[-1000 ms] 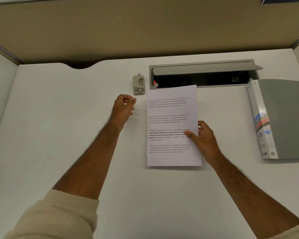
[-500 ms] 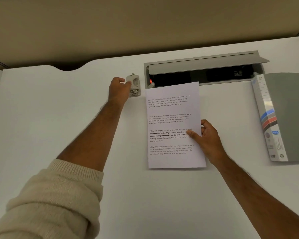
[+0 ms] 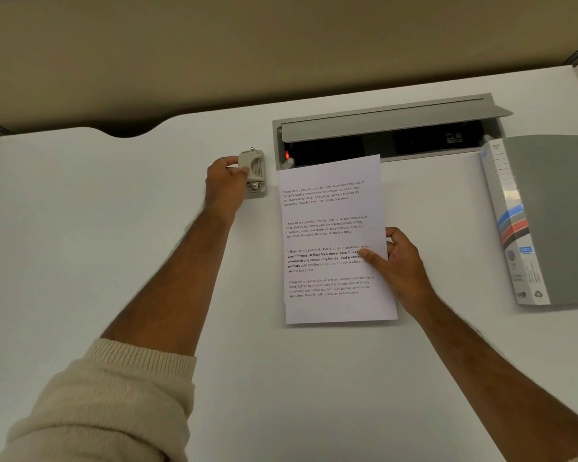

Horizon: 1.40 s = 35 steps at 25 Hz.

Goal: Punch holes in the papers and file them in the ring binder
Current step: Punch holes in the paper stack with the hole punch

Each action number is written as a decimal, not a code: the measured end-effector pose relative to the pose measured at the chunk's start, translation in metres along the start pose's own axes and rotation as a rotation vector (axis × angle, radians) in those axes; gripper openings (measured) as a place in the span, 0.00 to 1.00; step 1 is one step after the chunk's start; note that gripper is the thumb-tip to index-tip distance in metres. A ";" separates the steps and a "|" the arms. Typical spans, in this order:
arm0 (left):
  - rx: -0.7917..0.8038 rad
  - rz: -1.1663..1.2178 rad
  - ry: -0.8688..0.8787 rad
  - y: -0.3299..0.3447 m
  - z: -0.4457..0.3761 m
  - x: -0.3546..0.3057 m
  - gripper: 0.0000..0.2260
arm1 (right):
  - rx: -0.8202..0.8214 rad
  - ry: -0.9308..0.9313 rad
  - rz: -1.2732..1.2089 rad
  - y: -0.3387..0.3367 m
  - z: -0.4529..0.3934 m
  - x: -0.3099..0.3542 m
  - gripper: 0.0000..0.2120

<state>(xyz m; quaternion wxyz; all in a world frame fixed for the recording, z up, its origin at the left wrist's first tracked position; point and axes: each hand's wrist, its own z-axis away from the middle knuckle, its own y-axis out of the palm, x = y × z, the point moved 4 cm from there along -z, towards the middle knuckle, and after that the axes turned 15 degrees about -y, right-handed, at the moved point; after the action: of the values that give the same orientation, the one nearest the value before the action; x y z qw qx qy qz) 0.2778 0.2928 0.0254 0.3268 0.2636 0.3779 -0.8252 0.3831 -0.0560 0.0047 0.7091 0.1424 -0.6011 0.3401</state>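
Observation:
A white sheet of printed paper (image 3: 334, 241) lies on the white desk (image 3: 80, 245), slightly rotated. My right hand (image 3: 401, 265) pinches its right edge, thumb on top of the text. To the left of the sheet's top corner sits a small grey hole punch (image 3: 256, 173). My left hand (image 3: 226, 186) grips the punch from its left side, fingers closed around the lever end. A grey ring binder (image 3: 548, 221) lies closed at the far right, its labelled spine facing the paper.
A grey cable tray (image 3: 381, 128) with its lid raised is sunk into the desk just behind the paper, a red light glowing inside. A beige partition wall (image 3: 281, 45) runs along the desk's back edge, with a curved cut-out at the back left.
My left hand reached forward from beside the paper to the hole punch and closed on it. My right hand has kept its hold on the paper's right edge.

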 end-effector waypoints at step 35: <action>0.086 -0.038 -0.078 -0.042 0.199 0.203 0.10 | 0.071 -0.010 0.048 -0.013 0.140 -0.017 0.19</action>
<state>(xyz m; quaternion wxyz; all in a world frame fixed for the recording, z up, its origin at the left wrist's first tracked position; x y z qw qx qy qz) 0.0779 0.0870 0.0206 0.3138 0.2376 0.3339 -0.8565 0.2853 -0.1561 0.0246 0.6921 0.1547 -0.5954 0.3776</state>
